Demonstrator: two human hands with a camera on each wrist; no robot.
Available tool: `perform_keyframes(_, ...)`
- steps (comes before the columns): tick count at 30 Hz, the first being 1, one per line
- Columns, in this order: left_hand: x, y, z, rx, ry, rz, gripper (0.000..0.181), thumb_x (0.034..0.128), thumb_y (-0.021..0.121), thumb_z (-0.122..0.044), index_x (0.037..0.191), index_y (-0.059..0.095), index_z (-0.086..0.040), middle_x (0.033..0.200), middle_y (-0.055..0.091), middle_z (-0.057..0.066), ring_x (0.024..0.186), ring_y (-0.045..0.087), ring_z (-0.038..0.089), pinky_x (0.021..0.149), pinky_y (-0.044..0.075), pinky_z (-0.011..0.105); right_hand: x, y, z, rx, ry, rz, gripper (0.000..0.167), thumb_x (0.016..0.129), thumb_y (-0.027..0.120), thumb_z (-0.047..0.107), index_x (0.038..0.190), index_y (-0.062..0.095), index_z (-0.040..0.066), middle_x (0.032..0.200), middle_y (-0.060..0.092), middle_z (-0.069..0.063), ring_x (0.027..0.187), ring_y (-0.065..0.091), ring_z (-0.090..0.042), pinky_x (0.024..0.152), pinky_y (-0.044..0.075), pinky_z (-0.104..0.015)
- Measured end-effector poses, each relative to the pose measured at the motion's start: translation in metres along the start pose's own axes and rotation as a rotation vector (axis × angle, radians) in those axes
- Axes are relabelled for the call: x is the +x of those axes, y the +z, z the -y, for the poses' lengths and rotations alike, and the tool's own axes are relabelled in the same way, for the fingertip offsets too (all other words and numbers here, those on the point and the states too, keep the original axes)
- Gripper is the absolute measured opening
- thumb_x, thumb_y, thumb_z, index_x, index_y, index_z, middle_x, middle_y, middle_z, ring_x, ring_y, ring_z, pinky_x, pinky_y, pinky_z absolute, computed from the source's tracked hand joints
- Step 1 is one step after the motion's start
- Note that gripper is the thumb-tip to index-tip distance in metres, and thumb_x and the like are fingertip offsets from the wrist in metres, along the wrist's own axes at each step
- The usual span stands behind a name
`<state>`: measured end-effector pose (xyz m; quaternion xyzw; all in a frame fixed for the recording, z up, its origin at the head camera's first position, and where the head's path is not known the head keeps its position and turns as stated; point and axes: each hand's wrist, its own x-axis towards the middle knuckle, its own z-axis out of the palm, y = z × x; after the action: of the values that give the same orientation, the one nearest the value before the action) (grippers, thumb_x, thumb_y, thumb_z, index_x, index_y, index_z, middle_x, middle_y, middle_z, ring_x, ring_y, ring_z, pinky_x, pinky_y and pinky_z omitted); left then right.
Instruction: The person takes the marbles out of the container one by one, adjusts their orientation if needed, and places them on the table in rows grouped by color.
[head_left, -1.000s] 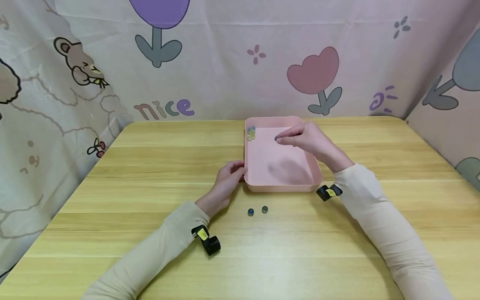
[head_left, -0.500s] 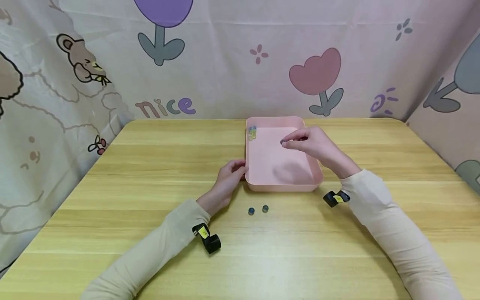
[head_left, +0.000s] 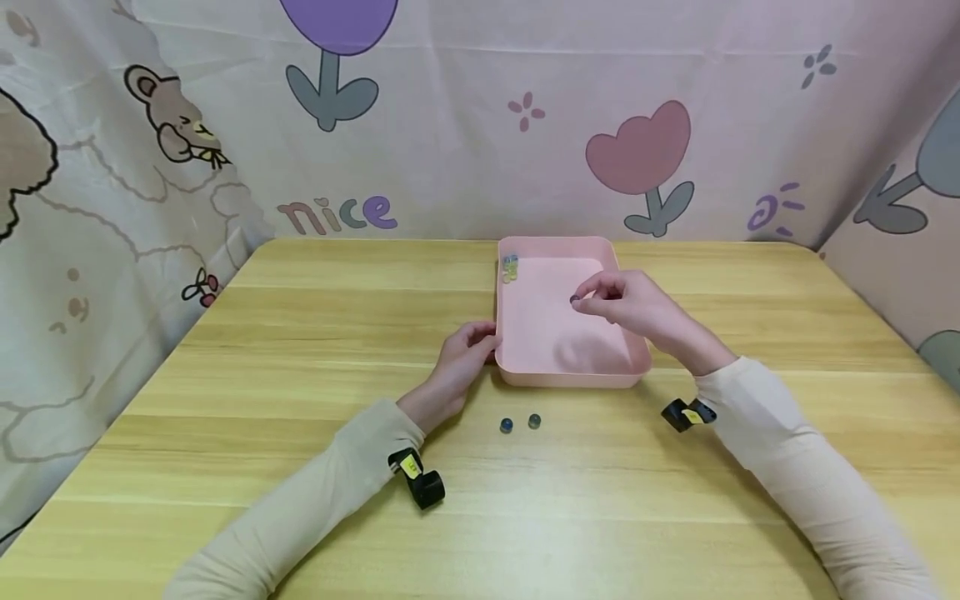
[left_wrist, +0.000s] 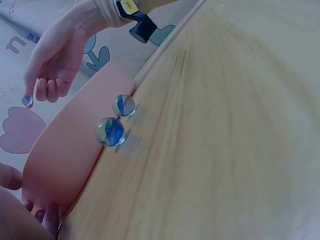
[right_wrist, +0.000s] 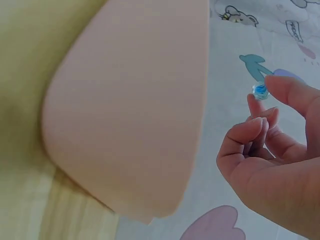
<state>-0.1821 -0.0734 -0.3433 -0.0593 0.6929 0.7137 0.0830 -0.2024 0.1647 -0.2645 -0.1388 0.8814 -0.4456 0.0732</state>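
Over the pink tray (head_left: 536, 321), the right hand (head_left: 637, 310) pinches a marble (head_left: 574, 300) between thumb and fingertip; in the right wrist view this marble (right_wrist: 260, 91) looks clear with blue. The left hand (head_left: 455, 367) grips the tray's left wall near its front corner, with the thumb at the rim and other fingers low against the outside in the left wrist view. Several marbles (head_left: 510, 268), yellowish and bluish, lie together in the tray's back left corner. Two marbles, one dark blue (head_left: 507, 425) and one greenish (head_left: 535, 421), rest on the table before the tray.
The wooden table (head_left: 300, 350) runs back to a printed cloth (head_left: 465, 125) with flowers and the word "nice". More printed cloth hangs along the left and right sides. A small black camera (head_left: 426, 487) is strapped to the left wrist, another (head_left: 686, 414) to the right.
The right hand, still pinching its marble, has moved right and toward the tray's front. The left hand keeps its grip on the tray, and the two table marbles stay in place.
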Motion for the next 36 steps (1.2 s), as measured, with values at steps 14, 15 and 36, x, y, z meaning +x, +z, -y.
perform_keyframes(14, -0.001, 0.001, -0.001, 0.014, 0.002, -0.004, 0.034, 0.0965, 0.056, -0.008, 0.129, 0.053, 0.001, 0.124, 0.054, 0.013, 0.108, 0.053, 0.024, 0.097, 0.045, 0.033, -0.019, 0.000, -0.006, -0.034, 0.028, 0.103, 0.022, 0.089, 0.069, 0.022, 0.103, 0.067, 0.004, 0.072, 0.051, -0.006, 0.071, 0.044, -0.015, 0.066, 0.036, -0.027)
perform_keyframes(15, -0.002, 0.001, -0.001, 0.016, -0.001, -0.002, 0.034, 0.0966, 0.056, -0.008, 0.129, 0.053, 0.001, 0.124, 0.054, 0.013, 0.108, 0.053, 0.024, 0.097, 0.045, 0.033, -0.021, 0.001, -0.007, -0.038, 0.022, 0.108, 0.021, 0.090, 0.068, 0.021, 0.103, 0.067, 0.004, 0.072, 0.051, -0.007, 0.069, 0.044, -0.015, 0.064, 0.036, -0.027)
perform_keyframes(36, -0.002, 0.000, 0.001, 0.005, 0.005, -0.003, 0.034, 0.0961, 0.057, -0.007, 0.129, 0.054, 0.001, 0.122, 0.055, 0.014, 0.107, 0.054, 0.024, 0.096, 0.045, 0.033, -0.071, 0.028, -0.005, -0.025, -0.070, 0.179, 0.014, 0.088, 0.067, 0.013, 0.099, 0.069, 0.005, 0.072, 0.053, 0.000, 0.066, 0.045, -0.012, 0.058, 0.037, -0.023)
